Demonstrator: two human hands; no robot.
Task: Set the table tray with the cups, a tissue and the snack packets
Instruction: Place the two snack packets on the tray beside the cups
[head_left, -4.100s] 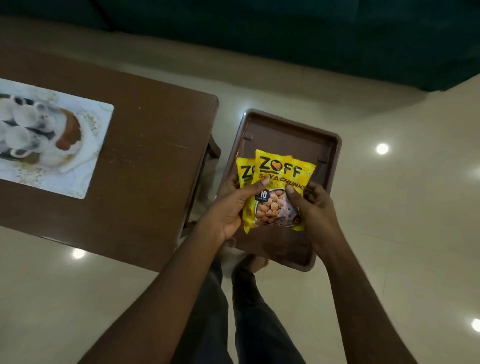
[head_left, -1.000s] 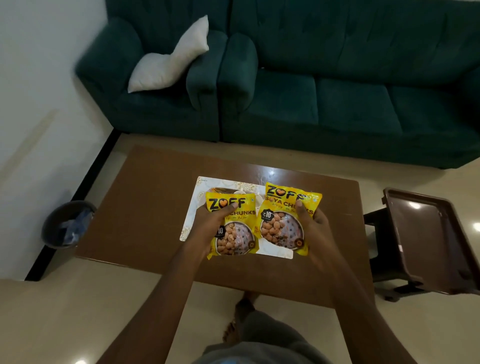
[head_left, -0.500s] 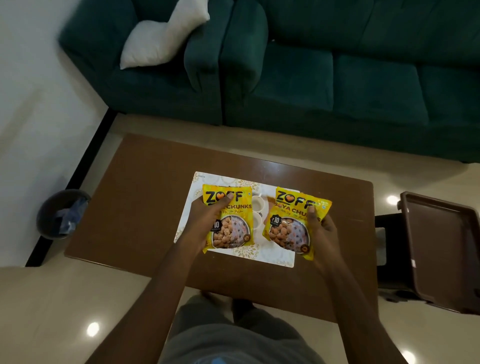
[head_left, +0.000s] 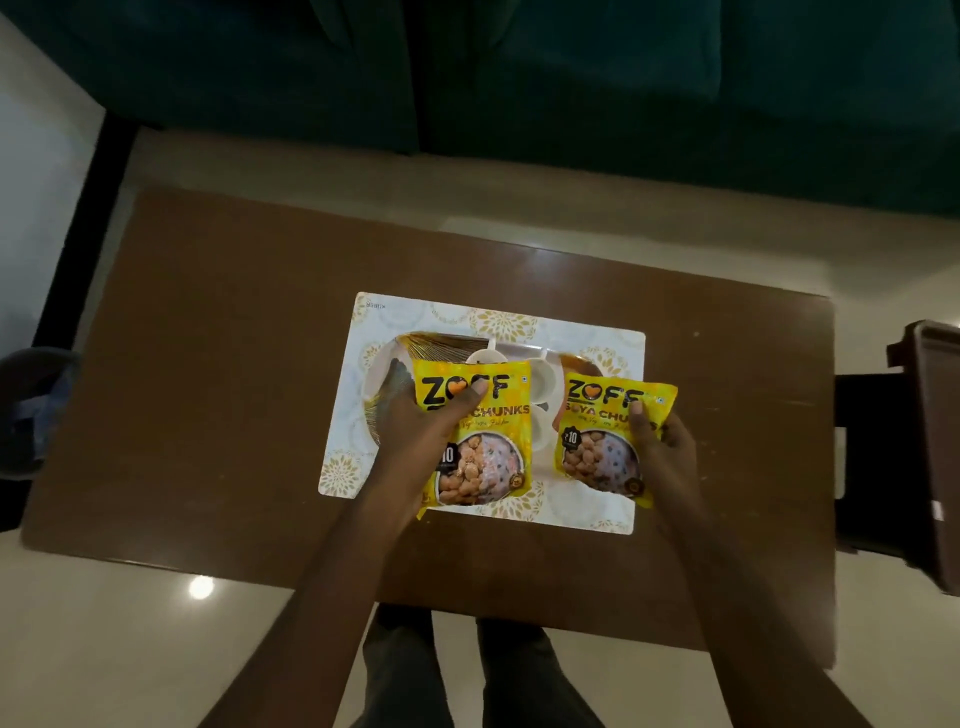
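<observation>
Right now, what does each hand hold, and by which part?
The left hand grips the left packet by its left side; the right hand grips the right packet by its right side.

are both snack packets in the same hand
No, the left hand grips the left packet and the right hand grips the right packet, with a gap between them.

A brown rectangular wooden table (head_left: 208, 364) lies beneath the grip. Beyond it stands a dark green upholstered sofa (head_left: 571, 78). Left of the grip, a white wall (head_left: 31, 182) with black skirting (head_left: 83, 234) meets the glossy cream floor (head_left: 104, 649), which mirrors a round spot of light (head_left: 201, 587).
</observation>
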